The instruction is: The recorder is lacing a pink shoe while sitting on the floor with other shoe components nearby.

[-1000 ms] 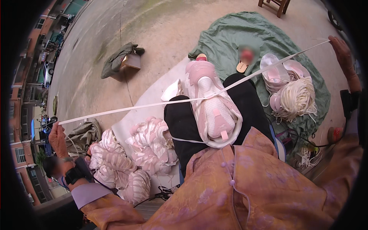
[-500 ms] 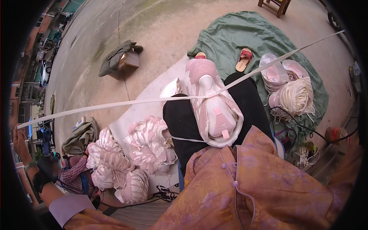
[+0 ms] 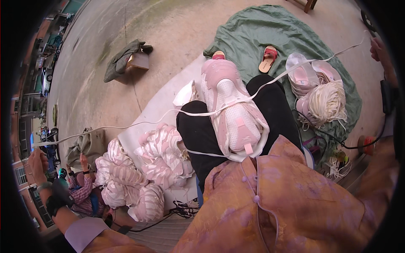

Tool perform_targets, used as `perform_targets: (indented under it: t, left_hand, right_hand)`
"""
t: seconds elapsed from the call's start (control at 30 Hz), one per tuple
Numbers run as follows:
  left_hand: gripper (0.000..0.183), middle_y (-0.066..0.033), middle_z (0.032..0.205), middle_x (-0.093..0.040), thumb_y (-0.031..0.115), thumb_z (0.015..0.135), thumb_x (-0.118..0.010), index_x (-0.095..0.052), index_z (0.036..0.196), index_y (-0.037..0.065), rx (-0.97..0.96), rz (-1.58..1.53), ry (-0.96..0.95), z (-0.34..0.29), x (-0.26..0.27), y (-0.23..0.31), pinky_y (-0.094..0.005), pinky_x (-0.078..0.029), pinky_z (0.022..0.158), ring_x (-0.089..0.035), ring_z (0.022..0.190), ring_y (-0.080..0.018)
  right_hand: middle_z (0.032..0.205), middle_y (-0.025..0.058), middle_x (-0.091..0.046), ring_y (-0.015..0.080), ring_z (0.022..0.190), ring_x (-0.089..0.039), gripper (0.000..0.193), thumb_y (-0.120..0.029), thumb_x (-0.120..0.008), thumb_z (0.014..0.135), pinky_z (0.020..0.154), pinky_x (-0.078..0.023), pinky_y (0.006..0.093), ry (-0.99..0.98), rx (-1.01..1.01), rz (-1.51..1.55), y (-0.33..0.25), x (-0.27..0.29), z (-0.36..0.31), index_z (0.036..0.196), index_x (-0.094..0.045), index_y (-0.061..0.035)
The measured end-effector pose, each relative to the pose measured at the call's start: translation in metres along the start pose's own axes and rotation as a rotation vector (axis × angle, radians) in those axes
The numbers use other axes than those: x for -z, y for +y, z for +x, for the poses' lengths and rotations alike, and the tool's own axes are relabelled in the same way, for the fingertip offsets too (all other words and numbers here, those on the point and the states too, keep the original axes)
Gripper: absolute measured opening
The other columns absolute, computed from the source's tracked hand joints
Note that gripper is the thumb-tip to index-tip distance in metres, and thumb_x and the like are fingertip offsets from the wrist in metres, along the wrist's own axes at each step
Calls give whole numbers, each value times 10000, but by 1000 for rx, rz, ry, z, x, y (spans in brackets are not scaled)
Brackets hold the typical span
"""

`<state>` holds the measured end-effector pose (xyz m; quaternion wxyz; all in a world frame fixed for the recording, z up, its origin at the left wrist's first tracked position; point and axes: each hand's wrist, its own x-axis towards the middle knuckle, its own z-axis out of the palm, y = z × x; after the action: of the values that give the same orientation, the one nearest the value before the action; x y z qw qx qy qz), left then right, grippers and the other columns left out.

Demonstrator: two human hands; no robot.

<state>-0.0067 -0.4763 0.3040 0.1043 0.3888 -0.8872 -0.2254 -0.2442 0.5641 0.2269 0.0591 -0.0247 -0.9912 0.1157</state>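
Observation:
A pink and white sneaker [image 3: 237, 126] lies between my black-clad knees, its heel toward me. A long white shoelace [image 3: 139, 123] crosses its tongue and extends loosely to both sides. At the far left, my left hand [image 3: 39, 165] is closed at one end of the lace. My right hand [image 3: 381, 51], raised at the right rim, is closed near the other end; the rim darkens part of it, and the exact grip is hard to see. Around the shoe's collar runs a white cord [image 3: 202, 153], which also passes over my left thigh.
Left of my legs, bundles of pink and white shoe parts [image 3: 162, 158] lie on a pale sheet [image 3: 152, 110]. On a green cloth [image 3: 270, 31] rest red sandals [image 3: 267, 60], stacked shoe parts [image 3: 301, 76] and a bunch of white laces [image 3: 327, 103]. A person [image 3: 84, 196] sits lower left.
The shoelace has gone from taut to slack and wavy. My left hand has lowered slightly and its fingers have drawn together; my right hand has come into view at the right rim.

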Motion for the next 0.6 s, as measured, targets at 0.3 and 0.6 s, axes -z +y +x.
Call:
perform_targets:
  t: [0.3, 0.6]
  left_hand:
    - [263, -5, 547, -551, 230, 877, -557, -614, 706, 39, 19, -374, -1034, -279, -297, 139, -179, -392, 433, -488, 453, -54]
    - [132, 33, 672, -531, 95, 877, -599, -591, 818, -23, -454, -775, -808, -352, -380, 208, -198, -370, 537, -427, 608, -30]
  right_hand:
    - [580, -22, -506, 30, 440, -422, 220, -231, -598, 892, 397, -321, 180, -936, -204, 1196, -208, -218, -181, 794, -614, -34]
    - [666, -11, -585, 21, 554, -521, 135, -160, -607, 876, 457, -390, 168, -784, -130, 1412, -282, -250, -183, 816, -591, -40]
